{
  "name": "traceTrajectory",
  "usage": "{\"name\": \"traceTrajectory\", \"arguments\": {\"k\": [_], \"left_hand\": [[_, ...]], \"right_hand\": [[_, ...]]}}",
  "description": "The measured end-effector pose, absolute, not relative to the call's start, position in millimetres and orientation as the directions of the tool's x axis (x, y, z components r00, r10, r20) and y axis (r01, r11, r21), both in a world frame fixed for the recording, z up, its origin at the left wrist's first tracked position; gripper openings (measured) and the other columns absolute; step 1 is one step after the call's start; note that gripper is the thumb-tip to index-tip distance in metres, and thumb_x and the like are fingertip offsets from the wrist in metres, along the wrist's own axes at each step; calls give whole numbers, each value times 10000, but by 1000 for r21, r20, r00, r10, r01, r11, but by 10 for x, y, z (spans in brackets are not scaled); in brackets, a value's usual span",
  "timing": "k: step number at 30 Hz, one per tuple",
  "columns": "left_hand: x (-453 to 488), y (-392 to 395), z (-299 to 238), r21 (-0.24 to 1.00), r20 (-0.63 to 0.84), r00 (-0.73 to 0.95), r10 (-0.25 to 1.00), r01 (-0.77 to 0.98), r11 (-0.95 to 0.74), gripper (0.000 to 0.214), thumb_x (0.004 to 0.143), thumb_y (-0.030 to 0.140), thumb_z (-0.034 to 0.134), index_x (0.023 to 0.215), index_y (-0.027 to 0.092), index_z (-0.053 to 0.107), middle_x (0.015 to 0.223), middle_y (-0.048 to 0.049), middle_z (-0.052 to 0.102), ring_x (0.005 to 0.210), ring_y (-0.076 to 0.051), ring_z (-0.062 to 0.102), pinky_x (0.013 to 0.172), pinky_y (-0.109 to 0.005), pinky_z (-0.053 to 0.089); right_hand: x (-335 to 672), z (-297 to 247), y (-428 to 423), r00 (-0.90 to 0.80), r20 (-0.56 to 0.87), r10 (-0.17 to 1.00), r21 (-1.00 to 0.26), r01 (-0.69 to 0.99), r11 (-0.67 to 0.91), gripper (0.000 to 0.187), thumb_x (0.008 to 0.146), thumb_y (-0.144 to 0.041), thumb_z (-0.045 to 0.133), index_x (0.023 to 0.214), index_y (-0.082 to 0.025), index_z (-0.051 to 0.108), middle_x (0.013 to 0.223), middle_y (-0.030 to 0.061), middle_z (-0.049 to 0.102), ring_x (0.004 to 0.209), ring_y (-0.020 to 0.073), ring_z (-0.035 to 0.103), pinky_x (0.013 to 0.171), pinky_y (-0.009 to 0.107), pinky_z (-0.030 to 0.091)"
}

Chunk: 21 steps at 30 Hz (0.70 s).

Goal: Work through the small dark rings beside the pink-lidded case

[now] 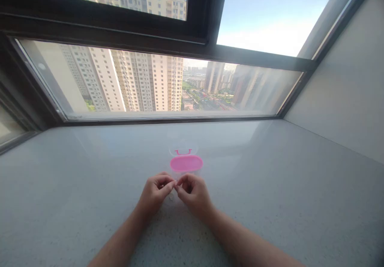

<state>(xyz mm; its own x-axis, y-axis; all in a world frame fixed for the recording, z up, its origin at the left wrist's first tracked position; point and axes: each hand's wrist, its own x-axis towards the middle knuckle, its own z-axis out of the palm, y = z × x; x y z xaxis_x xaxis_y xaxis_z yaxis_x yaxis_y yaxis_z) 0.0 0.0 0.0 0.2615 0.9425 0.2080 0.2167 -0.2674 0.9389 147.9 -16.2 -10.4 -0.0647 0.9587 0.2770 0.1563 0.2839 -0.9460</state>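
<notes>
We see the left hand (156,191) and the right hand (195,193) brought together above the speckled windowsill (90,187), thumb and forefinger pinched on each, their tips meeting or nearly so; whether a tiny piece is gripped between them we cannot tell, since the spot is too small to read. Just below the joined fingertips we find a small pale piece (171,197) lying on the sill, nearer the left hand; just beyond the hands sits the pink oval container (186,163), its near side partly hidden by the fingers, and we cannot tell whether its top is open or covered. Behind it we make out a clear oval lid (195,148) with a pink carrying handle (183,153); farther off, the dark window frame (168,121) borders glass, through which we see apartment towers (135,83).
</notes>
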Motion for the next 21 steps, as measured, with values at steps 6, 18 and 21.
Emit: {"name": "traceTrajectory", "arguments": {"k": [6, 18, 21], "left_hand": [[13, 0, -1, 930, 227, 245, 943, 234, -285, 205, 750, 257, 556, 632, 142, 680, 668, -26, 585, 640, -146, 516, 565, -219, 375], [43, -28, -70, 880, 307, 193, 932, 315, -355, 197, 787, 234, 530, 675, 139, 662, 680, -12, 515, 595, -117, 470, 497, -206, 345], [50, -36, -49, 886, 304, 206, 930, 298, -356, 206, 790, 243, 533, 689, 132, 674, 683, -17, 519, 605, -121, 481, 501, -206, 353]], "right_hand": [[1482, -126, -162, -93, 269, 959, -955, 104, 278, 76, 710, -221, 586, 715, -149, 563, 484, -79, 371, 436, 59, 301, 422, 185, 224], [1492, -135, -143, -49, 279, 959, -949, 137, 283, 172, 748, -303, 593, 715, -134, 590, 491, -69, 370, 448, 65, 294, 430, 198, 224], [1476, -151, -142, -48, 264, 963, -955, 131, 268, 154, 741, -280, 589, 706, -130, 583, 490, -70, 368, 445, 61, 288, 422, 191, 216]]}}
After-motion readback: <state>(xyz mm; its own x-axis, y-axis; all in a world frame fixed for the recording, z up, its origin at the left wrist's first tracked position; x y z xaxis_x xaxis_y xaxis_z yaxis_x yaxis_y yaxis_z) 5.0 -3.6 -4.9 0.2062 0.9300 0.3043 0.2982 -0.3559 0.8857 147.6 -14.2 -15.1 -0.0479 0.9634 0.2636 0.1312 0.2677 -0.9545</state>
